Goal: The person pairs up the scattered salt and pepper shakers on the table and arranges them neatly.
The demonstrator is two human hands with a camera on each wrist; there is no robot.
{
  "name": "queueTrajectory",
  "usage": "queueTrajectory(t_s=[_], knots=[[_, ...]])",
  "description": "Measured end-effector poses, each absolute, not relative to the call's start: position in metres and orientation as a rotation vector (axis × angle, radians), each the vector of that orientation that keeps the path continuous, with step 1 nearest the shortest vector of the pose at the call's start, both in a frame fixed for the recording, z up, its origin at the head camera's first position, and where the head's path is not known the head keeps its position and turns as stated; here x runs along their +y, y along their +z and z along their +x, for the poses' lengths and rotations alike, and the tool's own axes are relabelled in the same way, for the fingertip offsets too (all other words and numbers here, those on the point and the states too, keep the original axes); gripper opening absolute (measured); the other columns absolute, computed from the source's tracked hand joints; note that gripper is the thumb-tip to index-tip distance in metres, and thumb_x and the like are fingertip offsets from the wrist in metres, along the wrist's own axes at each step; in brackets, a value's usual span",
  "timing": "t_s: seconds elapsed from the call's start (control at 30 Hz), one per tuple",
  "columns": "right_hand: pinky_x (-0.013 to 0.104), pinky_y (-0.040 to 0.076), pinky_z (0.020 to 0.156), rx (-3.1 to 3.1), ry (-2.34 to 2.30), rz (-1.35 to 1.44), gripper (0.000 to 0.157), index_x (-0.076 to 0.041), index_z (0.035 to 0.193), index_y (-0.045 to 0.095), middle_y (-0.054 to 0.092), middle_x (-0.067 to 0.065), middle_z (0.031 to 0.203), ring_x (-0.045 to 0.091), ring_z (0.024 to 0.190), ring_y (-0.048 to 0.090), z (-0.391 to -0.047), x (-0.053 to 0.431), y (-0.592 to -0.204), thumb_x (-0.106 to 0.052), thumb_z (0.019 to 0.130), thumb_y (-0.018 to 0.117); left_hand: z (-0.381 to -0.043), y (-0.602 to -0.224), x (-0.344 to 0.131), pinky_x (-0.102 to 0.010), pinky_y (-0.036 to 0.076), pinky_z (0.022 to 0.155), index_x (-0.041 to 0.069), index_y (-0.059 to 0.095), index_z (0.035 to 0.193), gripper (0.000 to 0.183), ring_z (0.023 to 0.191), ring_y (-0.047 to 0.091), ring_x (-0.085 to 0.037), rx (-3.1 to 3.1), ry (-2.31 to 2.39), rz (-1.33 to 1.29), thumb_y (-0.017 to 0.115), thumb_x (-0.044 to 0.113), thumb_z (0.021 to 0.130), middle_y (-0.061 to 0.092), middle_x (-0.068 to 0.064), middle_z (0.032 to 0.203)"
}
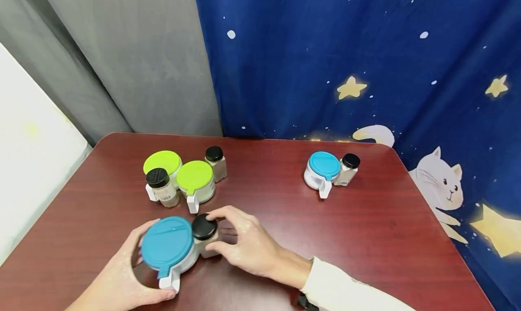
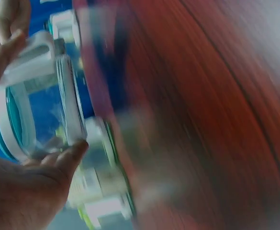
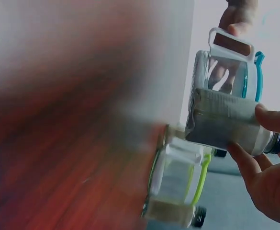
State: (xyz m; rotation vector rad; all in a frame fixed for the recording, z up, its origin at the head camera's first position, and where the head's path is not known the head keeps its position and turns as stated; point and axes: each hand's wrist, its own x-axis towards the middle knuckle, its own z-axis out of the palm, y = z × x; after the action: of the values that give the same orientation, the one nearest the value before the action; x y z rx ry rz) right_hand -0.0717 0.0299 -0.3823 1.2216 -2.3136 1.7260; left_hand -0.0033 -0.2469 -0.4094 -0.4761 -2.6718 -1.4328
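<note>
My left hand [image 1: 120, 275] grips a clear jar with a blue lid [image 1: 168, 241] and a white handle. The thumb lies at the handle, and the fingers curve round the far side. In the left wrist view this jar [image 2: 44, 103] sits between thumb and fingers. My right hand [image 1: 256, 247] holds a small clear shaker bottle with a black cap [image 1: 204, 227], thumb and fingers on opposite sides. Pale contents show through the bottle [image 3: 226, 117] in the right wrist view. Jar and bottle stand side by side, the bottle right against the jar's right side in the head view.
Behind them on the brown table [image 1: 260, 180] are two green-lidded jars, one at the left [image 1: 163, 162] and one nearer [image 1: 195, 177], with black-capped bottles, one in front [image 1: 163, 189] and one behind [image 1: 215, 164]. Far right stand another blue-lidded jar [image 1: 323, 166] and bottle [image 1: 347, 170].
</note>
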Motion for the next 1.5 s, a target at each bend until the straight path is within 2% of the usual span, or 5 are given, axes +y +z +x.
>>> queueTrajectory(t_s=[0.4, 0.73, 1.0, 1.23, 1.5], knots=[[0.032, 0.055, 0.088, -2.345, 1.76, 0.953, 0.051, -0.009, 0.124, 0.06, 0.061, 0.004, 0.129, 0.02, 0.112, 0.065, -0.066, 0.103, -0.389, 0.01, 0.082, 0.081, -0.03, -0.418, -0.166, -0.02, 0.042, 0.1, 0.016, 0.033, 0.148, 0.115, 0.117, 0.062, -0.015, -2.606, -1.731, -0.506, 0.103, 0.029, 0.058, 0.06, 0.0, 0.134], [0.032, 0.054, 0.09, -2.343, 1.708, 0.751, 0.053, -0.003, 0.129, 0.055, 0.058, 0.011, 0.132, 0.028, 0.114, 0.062, -0.113, 0.136, -0.394, 0.02, 0.084, 0.071, -0.102, -0.413, -0.118, -0.048, 0.045, 0.103, 0.013, 0.039, 0.15, 0.113, 0.127, 0.049, -0.021, -2.599, -1.667, -0.54, 0.102, 0.017, 0.056, 0.045, -0.007, 0.138], [0.021, 0.042, 0.053, -2.395, 1.665, 0.602, 0.051, -0.005, 0.129, 0.054, 0.058, 0.014, 0.122, 0.022, 0.075, 0.059, -0.16, 0.153, -0.405, 0.015, 0.085, 0.073, -0.149, -0.417, -0.086, -0.039, 0.039, 0.11, 0.006, 0.035, 0.151, 0.113, 0.131, 0.05, -0.025, -2.627, -1.692, -0.363, 0.1, 0.011, 0.059, 0.05, -0.012, 0.141], [0.032, 0.055, 0.081, -2.426, 1.55, 0.522, 0.048, -0.001, 0.128, 0.053, 0.056, 0.015, 0.124, 0.028, 0.102, 0.058, -0.187, 0.153, -0.409, 0.013, 0.086, 0.072, -0.182, -0.425, -0.071, -0.046, 0.039, 0.109, 0.008, 0.032, 0.148, 0.108, 0.129, 0.053, -0.029, -2.567, -1.735, -0.308, 0.097, 0.003, 0.061, 0.054, -0.014, 0.142], [0.044, 0.044, 0.091, -2.601, 1.261, 0.467, 0.048, -0.003, 0.129, 0.048, 0.055, 0.019, 0.127, 0.031, 0.107, 0.053, -0.201, 0.142, -0.399, 0.008, 0.089, 0.071, -0.191, -0.424, -0.071, -0.048, 0.042, 0.105, 0.007, 0.025, 0.151, 0.107, 0.123, 0.054, -0.032, -2.563, -1.807, -0.318, 0.091, -0.004, 0.067, 0.052, -0.015, 0.144]])
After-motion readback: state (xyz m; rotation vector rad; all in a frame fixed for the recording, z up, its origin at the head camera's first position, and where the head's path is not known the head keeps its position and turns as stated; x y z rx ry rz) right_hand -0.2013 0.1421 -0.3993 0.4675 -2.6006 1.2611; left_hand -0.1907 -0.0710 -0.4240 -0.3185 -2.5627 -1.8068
